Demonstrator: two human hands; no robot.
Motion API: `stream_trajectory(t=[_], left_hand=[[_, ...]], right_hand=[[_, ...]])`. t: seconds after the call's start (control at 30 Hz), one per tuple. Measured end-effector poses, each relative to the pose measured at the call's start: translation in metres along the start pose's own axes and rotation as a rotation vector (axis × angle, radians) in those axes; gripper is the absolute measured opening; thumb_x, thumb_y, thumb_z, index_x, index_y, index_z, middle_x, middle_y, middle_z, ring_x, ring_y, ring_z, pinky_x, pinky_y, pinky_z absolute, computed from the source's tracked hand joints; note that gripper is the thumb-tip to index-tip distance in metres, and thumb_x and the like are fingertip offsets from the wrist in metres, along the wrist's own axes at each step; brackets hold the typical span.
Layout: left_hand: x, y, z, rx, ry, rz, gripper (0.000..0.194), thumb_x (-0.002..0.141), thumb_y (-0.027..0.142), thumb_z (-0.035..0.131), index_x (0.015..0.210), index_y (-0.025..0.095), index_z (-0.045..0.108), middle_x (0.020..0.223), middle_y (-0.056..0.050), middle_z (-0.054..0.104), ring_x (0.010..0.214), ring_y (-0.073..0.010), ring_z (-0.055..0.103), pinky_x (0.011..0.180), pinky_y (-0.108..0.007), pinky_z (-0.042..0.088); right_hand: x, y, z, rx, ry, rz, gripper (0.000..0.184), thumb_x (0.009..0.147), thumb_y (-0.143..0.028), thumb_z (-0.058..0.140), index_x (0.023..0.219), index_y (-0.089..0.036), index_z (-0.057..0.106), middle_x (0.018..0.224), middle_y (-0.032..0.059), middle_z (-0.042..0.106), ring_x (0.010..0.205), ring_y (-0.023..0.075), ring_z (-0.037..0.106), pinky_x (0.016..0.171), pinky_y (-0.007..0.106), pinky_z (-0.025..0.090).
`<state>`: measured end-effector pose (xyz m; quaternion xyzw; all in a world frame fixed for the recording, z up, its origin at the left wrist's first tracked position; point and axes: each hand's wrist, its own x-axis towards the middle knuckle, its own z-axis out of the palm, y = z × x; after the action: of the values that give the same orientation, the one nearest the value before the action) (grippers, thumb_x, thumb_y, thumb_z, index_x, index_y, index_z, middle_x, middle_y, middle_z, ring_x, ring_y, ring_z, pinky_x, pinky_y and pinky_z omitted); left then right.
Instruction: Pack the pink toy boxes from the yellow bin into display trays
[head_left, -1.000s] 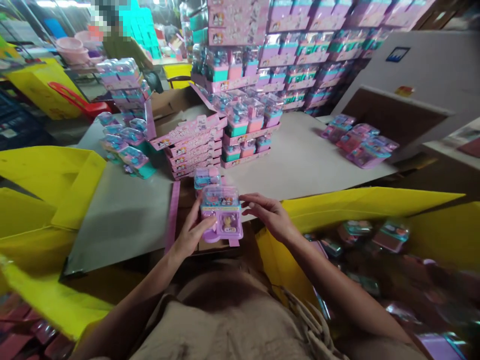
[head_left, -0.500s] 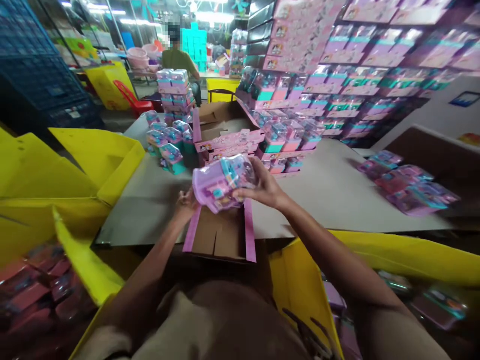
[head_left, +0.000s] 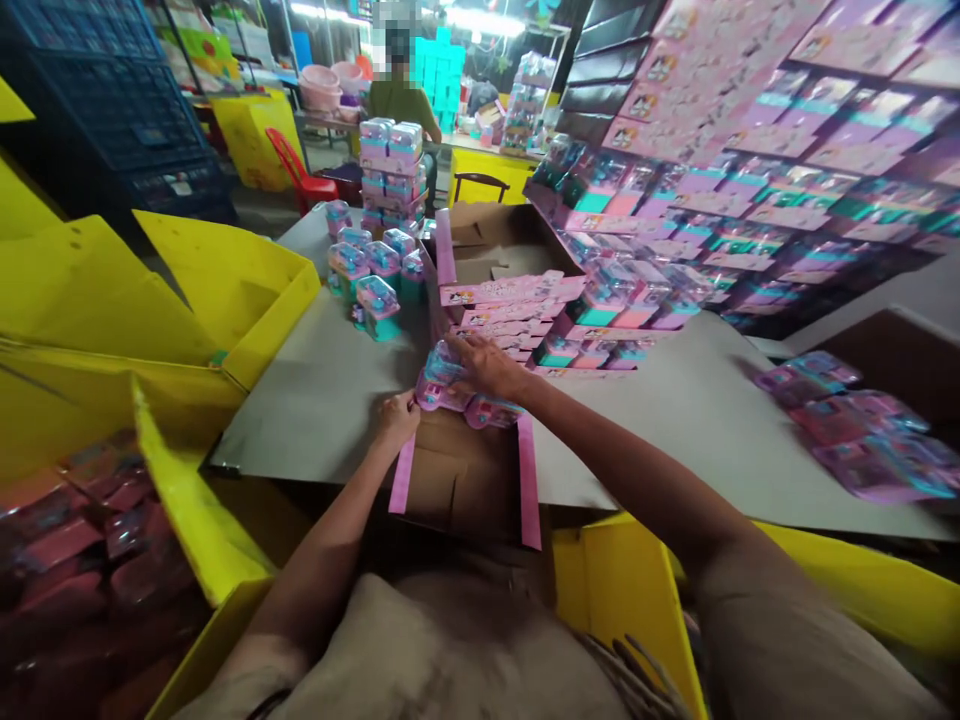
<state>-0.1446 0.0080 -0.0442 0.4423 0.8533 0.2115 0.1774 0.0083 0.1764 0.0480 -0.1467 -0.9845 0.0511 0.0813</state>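
Observation:
A shallow cardboard tray [head_left: 431,478] with pink edges sits in front of me at the table's near edge. In its far end stands a lilac plastic container [head_left: 433,393] with a clear, blue-banded top. My right hand [head_left: 487,368] reaches over this container from the right, its fingers closed round the top. Beside it in the tray is a second lilac container [head_left: 491,412], partly under my right wrist. My left hand [head_left: 397,418] grips the tray's left wall near the far corner, fingers curled and thumb by the first container.
Past the tray rise stacked pink cartons [head_left: 510,290], with filled trays [head_left: 630,290] to their right. Loose containers stand left [head_left: 375,295] and lie right [head_left: 862,420] on the table [head_left: 300,400]. Yellow bins [head_left: 247,340] flank me. A person [head_left: 397,100] sits at the back.
My right hand has lowered the lilac container from above the tray into its far end. My left hand has moved from the container's base to the tray's left wall. The view has shifted left.

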Motion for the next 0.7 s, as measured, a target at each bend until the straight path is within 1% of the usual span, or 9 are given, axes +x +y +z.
stream_trajectory(t=[0.1,0.17,0.27,0.37,0.47,0.57,0.7], left_hand=[[0.001,-0.002,0.001,-0.028,-0.009,0.003,0.039,0.103,0.022,0.05,0.131,0.023,0.077,0.124,-0.014,0.08,0.113,-0.0261,0.074,0.09,-0.031,0.049],[0.002,-0.004,0.001,-0.042,-0.013,0.0,0.039,0.103,0.022,0.05,0.131,0.022,0.077,0.125,-0.014,0.08,0.113,-0.0258,0.074,0.091,-0.03,0.049],[0.004,-0.007,0.002,-0.06,-0.019,-0.004,0.039,0.104,0.022,0.049,0.13,0.022,0.077,0.126,-0.013,0.079,0.112,-0.0245,0.074,0.091,-0.029,0.049],[0.005,-0.009,0.003,-0.08,-0.023,-0.005,0.039,0.104,0.021,0.048,0.132,0.022,0.075,0.128,-0.012,0.079,0.112,-0.0226,0.074,0.092,-0.028,0.049],[0.004,-0.008,0.004,-0.098,-0.022,-0.007,0.042,0.104,0.019,0.046,0.137,0.023,0.073,0.132,-0.011,0.077,0.115,-0.021,0.073,0.095,-0.027,0.049],[0.003,-0.007,0.005,-0.099,-0.024,-0.014,0.043,0.103,0.018,0.046,0.137,0.025,0.073,0.132,-0.01,0.078,0.118,-0.0218,0.073,0.098,-0.028,0.05],[0.006,-0.003,0.005,-0.068,-0.03,-0.027,0.045,0.102,0.018,0.047,0.14,0.023,0.071,0.129,-0.013,0.078,0.119,-0.0259,0.073,0.104,-0.034,0.051]], right_hand=[[0.004,0.0,0.001,-0.027,-0.046,-0.008,0.09,0.087,-0.04,0.085,0.161,-0.014,0.041,0.143,0.0227,0.064,0.137,0.039,0.058,0.115,0.057,0.048],[0.004,0.003,0.0,-0.019,-0.048,-0.028,0.091,0.086,-0.041,0.086,0.161,-0.012,0.042,0.143,0.0228,0.064,0.136,0.0386,0.059,0.114,0.054,0.05],[0.002,0.009,-0.001,-0.001,-0.044,-0.049,0.094,0.085,-0.043,0.088,0.16,-0.01,0.042,0.14,0.0239,0.064,0.131,0.0387,0.062,0.112,0.054,0.052],[-0.001,0.014,-0.002,0.02,-0.028,-0.071,0.094,0.084,-0.042,0.089,0.16,-0.013,0.042,0.134,0.0217,0.066,0.125,0.0375,0.065,0.11,0.055,0.053],[-0.004,0.015,-0.002,0.037,-0.013,-0.119,0.088,0.087,-0.043,0.086,0.159,-0.016,0.043,0.128,0.0192,0.068,0.118,0.0362,0.067,0.105,0.054,0.056],[-0.006,0.014,0.0,0.01,-0.011,-0.135,0.082,0.091,-0.044,0.081,0.158,-0.017,0.043,0.125,0.0188,0.068,0.115,0.0363,0.067,0.099,0.054,0.057],[-0.008,0.01,0.003,-0.03,-0.015,-0.135,0.084,0.092,-0.043,0.079,0.16,-0.015,0.039,0.13,0.0214,0.066,0.119,0.0382,0.064,0.102,0.056,0.056]])
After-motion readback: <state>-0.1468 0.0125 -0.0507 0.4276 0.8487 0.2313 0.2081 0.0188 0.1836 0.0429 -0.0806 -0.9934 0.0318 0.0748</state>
